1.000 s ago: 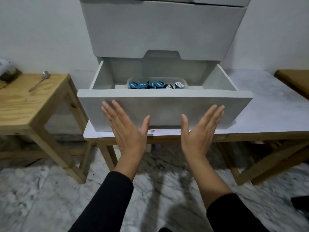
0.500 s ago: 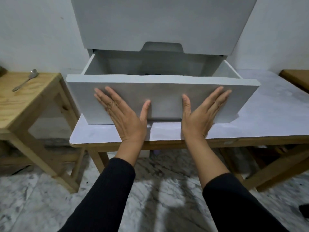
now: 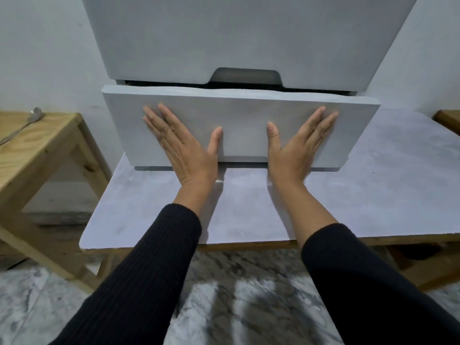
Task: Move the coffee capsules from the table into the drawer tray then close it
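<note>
The grey lower drawer [image 3: 241, 113] of a drawer unit stands almost pushed in, with only a narrow dark gap left under the upper drawer front [image 3: 236, 36]. My left hand [image 3: 181, 143] presses flat on the drawer front left of centre, fingers straight and spread. My right hand [image 3: 296, 145] presses flat on it right of centre in the same way. The coffee capsules and the tray are hidden inside the drawer.
The unit stands on a pale grey table [image 3: 249, 210] with a wooden frame. A wooden side table [image 3: 37, 150] at the left carries a metal spoon [image 3: 22, 125]. Another wooden surface [image 3: 448, 120] shows at the right edge. Marble floor lies below.
Both hands went from hovering in front of the drawer to pressing on its front. The drawer slid back into the unit, and the capsules went out of sight.
</note>
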{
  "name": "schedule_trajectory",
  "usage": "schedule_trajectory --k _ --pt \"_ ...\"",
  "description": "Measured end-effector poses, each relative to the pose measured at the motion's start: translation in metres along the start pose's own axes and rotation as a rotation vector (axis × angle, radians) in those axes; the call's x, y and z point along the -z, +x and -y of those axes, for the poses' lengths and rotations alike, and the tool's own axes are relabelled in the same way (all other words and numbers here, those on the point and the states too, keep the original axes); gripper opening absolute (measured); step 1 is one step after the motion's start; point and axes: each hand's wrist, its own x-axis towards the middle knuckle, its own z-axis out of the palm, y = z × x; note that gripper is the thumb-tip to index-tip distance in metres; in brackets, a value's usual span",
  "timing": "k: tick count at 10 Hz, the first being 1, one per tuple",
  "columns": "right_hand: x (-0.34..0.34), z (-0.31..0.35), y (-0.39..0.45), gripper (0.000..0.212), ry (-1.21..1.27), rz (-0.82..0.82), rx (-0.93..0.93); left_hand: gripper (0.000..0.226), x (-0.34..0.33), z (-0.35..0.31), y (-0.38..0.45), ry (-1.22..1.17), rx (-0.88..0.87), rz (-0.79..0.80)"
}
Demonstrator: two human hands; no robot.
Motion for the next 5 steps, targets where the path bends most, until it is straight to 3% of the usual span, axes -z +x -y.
schedule_trajectory --k 2,5 --pt "-0.019 -0.005 0.02 0.094 -0.033 0.015 0.018 0.106 -0.017 0.001 0.02 0.039 0.03 0.019" --pt "-0.002 -0.001 0.028 0.09 -0.229 0.216 -0.021 0.087 0.0 -0.006 0.024 0.054 0.097 0.191"
